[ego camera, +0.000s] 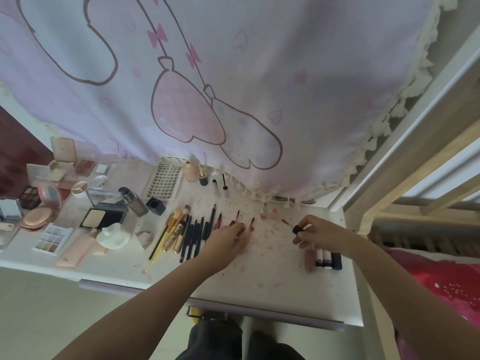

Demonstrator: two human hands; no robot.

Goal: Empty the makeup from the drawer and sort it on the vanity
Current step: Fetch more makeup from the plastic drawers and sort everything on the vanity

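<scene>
On the desk (272, 289), your left hand (228, 240) pinched a thin, light lip wand (251, 224), your right hand (319, 232) gripped a small dark cap (296, 229); both looked slippery, best held mid-barrel.

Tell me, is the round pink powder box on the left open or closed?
Open. The round pink compact has its lid tilted up, and the peach powder pan underneath shows.

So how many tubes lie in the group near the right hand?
4: tubes side by side on the vanity, just below the right hand; more may be hidden.
</scene>
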